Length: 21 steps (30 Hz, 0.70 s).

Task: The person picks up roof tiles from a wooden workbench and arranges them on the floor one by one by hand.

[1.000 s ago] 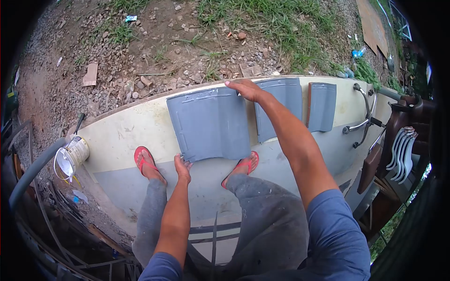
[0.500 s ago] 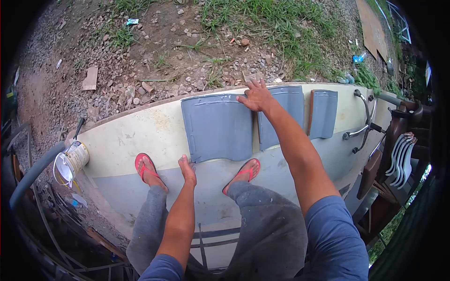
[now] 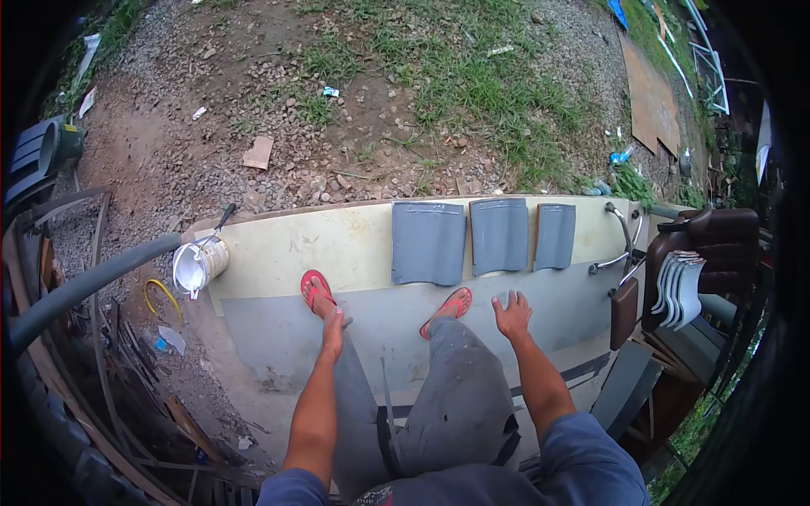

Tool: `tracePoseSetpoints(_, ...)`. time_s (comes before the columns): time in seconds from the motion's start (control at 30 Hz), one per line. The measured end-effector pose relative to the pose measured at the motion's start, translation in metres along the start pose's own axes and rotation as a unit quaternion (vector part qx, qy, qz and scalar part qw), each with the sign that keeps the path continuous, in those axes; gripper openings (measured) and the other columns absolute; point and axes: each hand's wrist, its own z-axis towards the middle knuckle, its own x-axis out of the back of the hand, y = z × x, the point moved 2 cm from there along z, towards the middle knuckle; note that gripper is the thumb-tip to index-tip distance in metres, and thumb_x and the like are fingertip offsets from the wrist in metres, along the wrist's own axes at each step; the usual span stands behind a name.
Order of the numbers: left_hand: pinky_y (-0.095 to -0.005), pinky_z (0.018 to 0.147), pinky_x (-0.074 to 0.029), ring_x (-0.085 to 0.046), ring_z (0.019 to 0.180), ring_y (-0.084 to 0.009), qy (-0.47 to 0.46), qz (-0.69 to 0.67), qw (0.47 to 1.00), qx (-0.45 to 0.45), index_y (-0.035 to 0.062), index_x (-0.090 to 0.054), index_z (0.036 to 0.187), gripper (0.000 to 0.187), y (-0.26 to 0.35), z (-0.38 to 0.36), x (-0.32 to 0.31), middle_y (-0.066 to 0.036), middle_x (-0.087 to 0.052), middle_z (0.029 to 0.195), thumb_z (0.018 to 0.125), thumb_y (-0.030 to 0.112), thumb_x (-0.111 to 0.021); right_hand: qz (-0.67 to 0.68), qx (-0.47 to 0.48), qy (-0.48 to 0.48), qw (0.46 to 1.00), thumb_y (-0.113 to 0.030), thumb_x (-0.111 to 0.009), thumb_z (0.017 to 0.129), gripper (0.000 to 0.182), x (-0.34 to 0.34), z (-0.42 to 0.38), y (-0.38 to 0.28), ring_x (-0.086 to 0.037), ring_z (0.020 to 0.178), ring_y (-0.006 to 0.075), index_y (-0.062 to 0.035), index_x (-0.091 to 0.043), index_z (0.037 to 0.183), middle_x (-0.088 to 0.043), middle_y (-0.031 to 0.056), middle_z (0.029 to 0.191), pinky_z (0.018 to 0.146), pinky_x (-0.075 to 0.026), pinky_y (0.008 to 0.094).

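Observation:
Three grey-painted roof tiles lie in a row on the board: the left tile (image 3: 429,244), the middle tile (image 3: 500,238) and the right tile (image 3: 556,238), whose reddish-brown side shows. My right hand (image 3: 513,316) hovers with fingers spread, just on my side of the middle tile, touching nothing. Over my left leg, beside the red flip-flop (image 3: 315,285), my left hand (image 3: 334,332) is held edge-on with its fingers extended and nothing in it. The second red flip-flop (image 3: 450,309) is near the left tile's lower edge.
A bucket (image 3: 218,255) smeared with white stands at the board's (image 3: 270,244) left end, a dark-handled tool (image 3: 226,216) by it. To the right are a chrome tubular frame (image 3: 623,244), stacked white curved pieces (image 3: 677,289) and brown padded parts (image 3: 726,239). Gravel and grass (image 3: 515,110) lie beyond.
My right hand has left the top edge between the left and middle tiles and drawn back toward me. My left hand has moved away from the left tile's lower corner. The view has pulled back.

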Motion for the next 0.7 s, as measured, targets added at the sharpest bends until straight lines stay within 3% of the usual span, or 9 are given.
tracePoseSetpoints(0.07,-0.0338,0.114,-0.026,-0.039,0.137,-0.0257,-0.008,-0.038,0.999,-0.037,0.0026,-0.027,0.151,0.081,0.042,-0.027,0.048,-0.015,-0.039,0.151,0.096,0.060,-0.042,0.005,-0.053,-0.012,0.998,-0.059,-0.052,0.089,0.080,0.036,-0.074,0.015,-0.027,0.143,0.0356,-0.0044,-0.039,0.146,-0.034,0.0218,0.150,0.116,-0.016,0.0577)
tracePoseSetpoints(0.2,-0.0584,0.114,-0.012,-0.032,0.141,-0.0359,0.009,-0.031,0.999,0.026,0.0214,-0.015,0.156,0.084,0.098,-0.091,0.159,-0.018,-0.047,0.145,0.091,0.072,-0.033,-0.010,-0.110,-0.008,0.994,-0.058,-0.054,0.088,0.080,0.093,-0.210,0.037,-0.027,0.143,0.0355,-0.0052,-0.039,0.146,-0.033,0.0215,0.151,0.116,-0.018,0.0568)
tracePoseSetpoints(0.37,-0.0577,0.114,-0.012,-0.033,0.141,-0.0361,0.035,-0.112,0.992,0.043,0.0216,-0.017,0.155,0.084,0.090,-0.192,0.293,-0.019,-0.045,0.146,0.091,0.072,-0.033,0.022,-0.228,-0.033,0.973,-0.053,-0.057,0.086,0.077,0.160,-0.339,-0.012,-0.029,0.142,0.0354,-0.0050,-0.041,0.144,-0.035,0.0216,0.150,0.115,-0.021,0.0559)
tracePoseSetpoints(0.47,-0.0559,0.114,-0.016,-0.034,0.140,-0.0364,0.079,-0.208,0.972,0.072,0.0197,-0.020,0.155,0.084,0.040,-0.271,0.359,-0.020,-0.042,0.149,0.090,0.072,-0.035,-0.019,-0.175,-0.093,0.980,-0.051,-0.059,0.086,0.077,0.173,-0.361,-0.072,-0.032,0.141,0.0361,-0.0048,-0.039,0.145,-0.036,0.0221,0.149,0.114,-0.022,0.0578)
tracePoseSetpoints(0.5,-0.0544,0.113,-0.018,-0.037,0.139,-0.0364,0.101,-0.228,0.964,0.091,0.0187,-0.023,0.154,0.084,0.015,-0.296,0.377,-0.020,-0.041,0.149,0.090,0.072,-0.037,-0.034,-0.132,-0.100,0.986,-0.049,-0.060,0.084,0.076,0.181,-0.365,-0.104,-0.040,0.136,0.0380,-0.0004,-0.045,0.141,-0.042,0.0253,0.145,0.113,-0.030,0.0527)
tracePoseSetpoints(0.53,-0.0528,0.112,-0.021,-0.039,0.137,-0.0365,0.123,-0.252,0.953,0.112,0.0177,-0.025,0.153,0.085,-0.014,-0.321,0.390,-0.020,-0.040,0.150,0.090,0.072,-0.038,-0.044,-0.099,-0.100,0.989,-0.049,-0.060,0.084,0.076,0.175,-0.353,-0.124,-0.040,0.136,0.0380,-0.0004,-0.045,0.141,-0.042,0.0253,0.145,0.113,-0.030,0.0527)
tracePoseSetpoints(0.6,-0.0511,0.108,-0.028,-0.048,0.128,-0.0340,0.173,-0.283,0.931,0.153,0.0166,-0.030,0.151,0.078,-0.063,-0.373,0.413,-0.017,-0.046,0.146,0.092,0.065,-0.043,-0.065,0.062,-0.160,0.983,-0.049,-0.062,0.083,0.072,0.155,-0.315,-0.180,-0.049,0.129,0.0385,0.0044,-0.054,0.131,-0.051,0.0277,0.137,0.109,-0.038,0.0444)
tracePoseSetpoints(0.63,-0.0511,0.108,-0.028,-0.048,0.128,-0.0340,0.197,-0.306,0.920,0.144,0.0166,-0.030,0.151,0.078,-0.079,-0.400,0.421,-0.017,-0.046,0.146,0.092,0.065,-0.043,-0.037,0.142,-0.111,0.983,-0.043,-0.067,0.082,0.065,0.160,-0.315,-0.223,-0.055,0.122,0.0377,0.0077,-0.061,0.122,-0.058,0.0270,0.129,0.106,-0.042,0.0379)
tracePoseSetpoints(0.7,-0.0506,0.102,-0.034,-0.056,0.117,-0.0298,0.238,-0.307,0.903,0.183,0.0166,-0.033,0.149,0.070,-0.106,-0.446,0.429,-0.012,-0.056,0.137,0.093,0.055,-0.048,-0.015,0.255,-0.091,0.962,-0.033,-0.071,0.081,0.056,0.171,-0.312,-0.314,-0.062,0.112,0.0356,0.0091,-0.063,0.116,-0.064,0.0253,0.119,0.098,-0.048,0.0380)
